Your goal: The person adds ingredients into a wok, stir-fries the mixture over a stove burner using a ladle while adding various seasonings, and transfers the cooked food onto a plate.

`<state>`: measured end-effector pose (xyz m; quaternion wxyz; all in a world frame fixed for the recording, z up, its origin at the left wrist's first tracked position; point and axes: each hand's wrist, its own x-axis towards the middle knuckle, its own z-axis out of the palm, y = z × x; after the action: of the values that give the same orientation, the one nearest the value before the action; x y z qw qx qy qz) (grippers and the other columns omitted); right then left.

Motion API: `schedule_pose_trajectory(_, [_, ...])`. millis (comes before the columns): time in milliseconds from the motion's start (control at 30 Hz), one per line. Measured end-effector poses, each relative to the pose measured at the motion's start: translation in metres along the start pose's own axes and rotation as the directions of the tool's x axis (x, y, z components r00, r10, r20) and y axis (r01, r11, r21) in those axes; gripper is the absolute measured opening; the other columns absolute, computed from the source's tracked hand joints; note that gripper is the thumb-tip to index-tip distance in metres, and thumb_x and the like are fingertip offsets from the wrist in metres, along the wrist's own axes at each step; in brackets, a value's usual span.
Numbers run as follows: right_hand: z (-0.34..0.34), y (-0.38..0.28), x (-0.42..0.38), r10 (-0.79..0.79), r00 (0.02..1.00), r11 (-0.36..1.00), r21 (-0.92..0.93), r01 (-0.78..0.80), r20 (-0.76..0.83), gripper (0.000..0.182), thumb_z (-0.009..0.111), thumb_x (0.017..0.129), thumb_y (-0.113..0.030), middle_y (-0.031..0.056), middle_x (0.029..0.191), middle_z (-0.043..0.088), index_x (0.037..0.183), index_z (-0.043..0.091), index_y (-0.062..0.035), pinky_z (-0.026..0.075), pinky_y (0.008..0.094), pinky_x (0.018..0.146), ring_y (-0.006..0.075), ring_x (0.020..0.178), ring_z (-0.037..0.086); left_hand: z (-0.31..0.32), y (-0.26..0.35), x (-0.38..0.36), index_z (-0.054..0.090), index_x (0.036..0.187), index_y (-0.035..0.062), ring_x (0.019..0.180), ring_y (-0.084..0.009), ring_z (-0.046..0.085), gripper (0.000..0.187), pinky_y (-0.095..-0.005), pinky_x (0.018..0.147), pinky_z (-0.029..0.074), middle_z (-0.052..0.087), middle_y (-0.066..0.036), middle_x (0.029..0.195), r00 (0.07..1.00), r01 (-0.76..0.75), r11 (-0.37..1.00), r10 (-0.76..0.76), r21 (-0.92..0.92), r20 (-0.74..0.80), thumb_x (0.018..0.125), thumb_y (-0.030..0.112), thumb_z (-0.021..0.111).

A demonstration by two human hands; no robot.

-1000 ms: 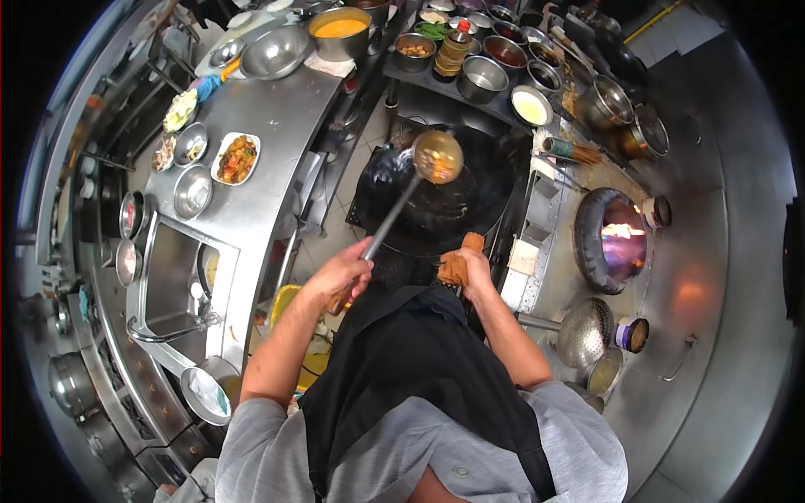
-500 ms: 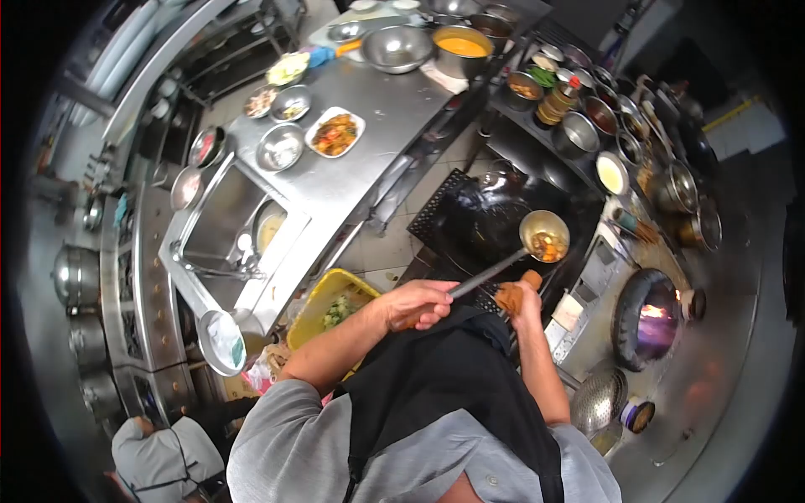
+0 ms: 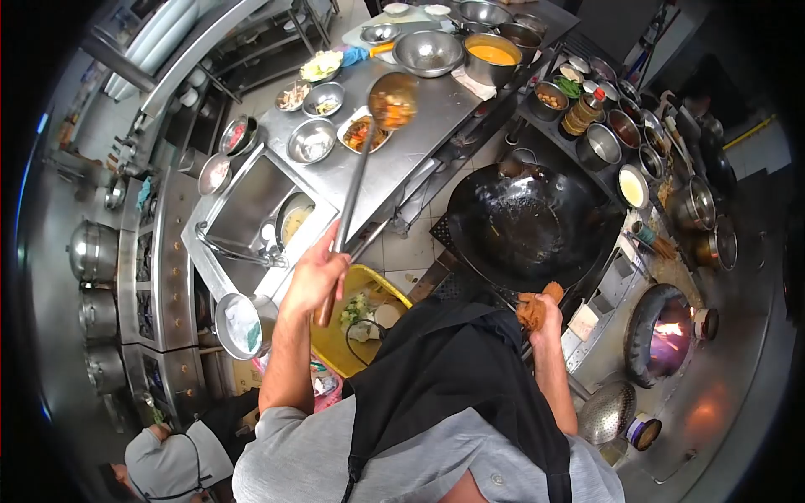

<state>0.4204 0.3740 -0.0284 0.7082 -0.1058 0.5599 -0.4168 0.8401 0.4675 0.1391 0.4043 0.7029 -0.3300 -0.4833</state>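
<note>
My left hand (image 3: 319,272) is closed around the wooden end of a long-handled ladle (image 3: 358,184). The ladle's bowl, slightly blurred, holds chunky orange-brown food (image 3: 392,109) and hangs over a white dish (image 3: 353,122) of similar food on the steel counter. In my right hand (image 3: 547,325) is a bunched orange-brown cloth (image 3: 532,310), gripped at the near rim of a large black wok (image 3: 537,235). The wok sits on the burner with a dark, oily inside. Whether a wok handle lies under the cloth is hidden.
Steel bowls (image 3: 311,141) and a pot of orange liquid (image 3: 493,52) share the counter (image 3: 402,163) with the sink (image 3: 251,210). Below stands a yellow bin (image 3: 331,344). Flames burn in a burner (image 3: 669,331) at right. Another person (image 3: 180,457) is at lower left.
My left hand has swung the filled ladle left and away from me, from above the wok to above the white dish. In the view, the wok now sits nearer my right hand.
</note>
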Motion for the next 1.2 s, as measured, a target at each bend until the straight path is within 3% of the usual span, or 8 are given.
schedule_pose_trajectory(100, [0.006,-0.003,-0.005,-0.038,0.999,0.999,0.009,0.038,0.003,0.029,0.06,0.082,-0.018,0.0157,0.089,0.064,0.105,0.055,0.0001,0.056,0.041,0.064,0.0294,0.074,0.065,-0.012,-0.006,0.028,0.027,0.152,0.0048,0.044,-0.0113,0.05,0.068,-0.0272,0.042,0.044,0.052,-0.001,0.063,0.991,0.011,0.993,0.005,0.119,-0.131,0.089,0.004,0.051])
schedule_pose_trajectory(467, [-0.008,-0.033,-0.023,-0.091,0.994,0.989,0.11,0.097,-0.064,0.026,0.062,0.08,-0.019,0.0116,0.091,0.065,0.103,0.057,-0.0062,0.054,0.0403,0.062,0.0273,0.075,0.065,-0.025,-0.034,0.053,0.034,0.151,0.0083,0.045,-0.0147,0.052,0.065,-0.0322,0.048,0.046,0.058,-0.008,0.07,0.962,0.076,0.911,0.04,0.405,-0.271,0.088,0.009,0.051])
schedule_pose_trajectory(533, [-0.018,-0.041,-0.021,-0.095,0.989,0.986,0.124,0.11,-0.115,0.025,0.062,0.08,-0.019,0.0097,0.092,0.066,0.102,0.057,-0.0077,0.054,0.0388,0.063,0.0264,0.076,0.065,-0.036,-0.06,0.065,0.036,0.15,0.0101,0.046,-0.0157,0.053,0.064,-0.0336,0.05,0.047,0.059,-0.009,0.071,0.933,-0.036,0.818,0.233,0.574,-0.273,0.088,0.011,0.052])
schedule_pose_trajectory(767, [-0.025,-0.059,-0.035,-0.192,0.962,0.961,0.161,0.224,-0.193,0.03,0.064,0.079,-0.018,0.0084,0.096,0.066,0.106,0.058,-0.0068,0.054,0.0387,0.068,0.0255,0.083,0.065,-0.029,-0.026,0.045,0.03,0.152,0.0069,0.043,-0.0115,0.047,0.065,-0.0294,0.043,0.043,0.05,-0.002,0.063,0.96,0.005,0.97,0.064,0.245,-0.272,0.09,0.004,0.05])
schedule_pose_trajectory(867, [-0.036,-0.059,-0.035,-0.206,0.954,0.957,0.158,0.243,-0.219,0.03,0.064,0.079,-0.017,0.0082,0.097,0.066,0.107,0.058,-0.0063,0.054,0.0381,0.068,0.0252,0.083,0.065,-0.029,-0.044,0.053,0.029,0.152,0.0065,0.043,-0.0106,0.046,0.066,-0.0292,0.042,0.042,0.05,-0.002,0.064,0.963,-0.006,0.936,0.101,0.351,-0.251,0.091,0.005,0.051])
schedule_pose_trajectory(933, [-0.035,-0.059,-0.04,-0.265,0.931,0.932,0.18,0.314,-0.252,0.03,0.064,0.079,-0.018,0.0078,0.096,0.066,0.107,0.058,-0.0065,0.054,0.0365,0.064,0.0246,0.081,0.065,-0.023,-0.038,0.054,0.03,0.152,0.0072,0.049,-0.0129,0.05,0.066,-0.0304,0.049,0.045,0.051,-0.003,0.064,0.972,0.057,0.94,0.024,0.337,-0.232,0.091,0.007,0.053])
schedule_pose_trajectory(1033, [-0.044,-0.056,-0.043,-0.231,0.945,0.948,0.164,0.272,-0.23,0.03,0.064,0.08,-0.018,0.0078,0.095,0.066,0.106,0.058,-0.0063,0.053,0.0354,0.06,0.0242,0.078,0.065,-0.029,-0.065,0.06,0.031,0.152,0.0116,0.06,-0.0189,0.054,0.066,-0.0341,0.065,0.047,0.053,-0.008,0.066,0.957,-0.022,0.872,0.16,0.489,-0.242,0.091,0.008,0.055])
schedule_pose_trajectory(1200, [-0.043,-0.048,-0.054,-0.21,0.937,0.951,0.164,0.262,-0.278,0.03,0.064,0.08,-0.02,0.008,0.093,0.067,0.107,0.058,-0.0064,0.052,0.0344,0.056,0.0238,0.076,0.066,-0.017,-0.049,0.052,0.032,0.152,0.0129,0.06,-0.0222,0.054,0.065,-0.0359,0.065,0.048,0.055,-0.012,0.066,0.95,0.008,0.781,0.189,0.624,-0.249,0.091,0.01,0.055])
